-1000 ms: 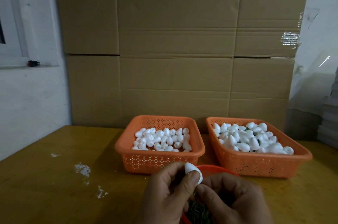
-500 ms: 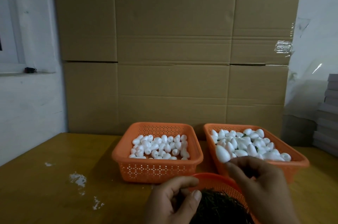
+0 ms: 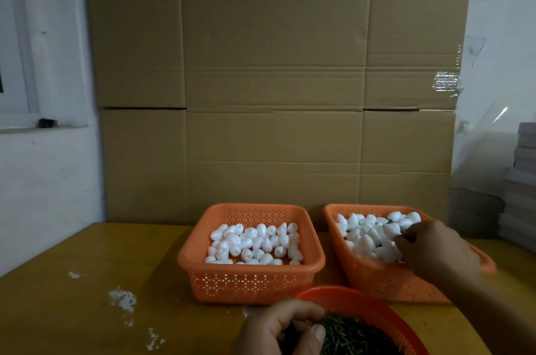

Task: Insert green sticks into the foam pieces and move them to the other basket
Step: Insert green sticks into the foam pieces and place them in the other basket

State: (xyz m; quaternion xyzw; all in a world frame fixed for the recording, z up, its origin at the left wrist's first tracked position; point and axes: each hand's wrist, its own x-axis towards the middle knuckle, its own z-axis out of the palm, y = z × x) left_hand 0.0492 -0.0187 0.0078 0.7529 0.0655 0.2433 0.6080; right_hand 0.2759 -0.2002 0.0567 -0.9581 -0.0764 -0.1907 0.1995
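Two hands at work over three orange containers on a yellow-brown surface [image 3: 87, 282].

Left of both hands, white flecks [image 3: 123, 298] mark the surface. The left hand [image 3: 282, 328], fingers and thumb curled together, reaches into the green sticks [image 3: 356, 337] heaped in a round orange bowl [image 3: 374, 301]; whether it pinches a stick cannot be told. Just beyond this hand stands the left basket [image 3: 251, 282], holding loose white foam pieces [image 3: 255, 243]. The right hand [image 3: 435, 247], fingers bent, reaches over the near edge of the right basket [image 3: 377, 279], fingertips among its foam pieces [image 3: 371, 234]; what it grips, if anything, cannot be told. Cardboard sheets [image 3: 275, 79] stand behind both baskets, and stacked grey boards [image 3: 522, 180] lie right of the right hand.
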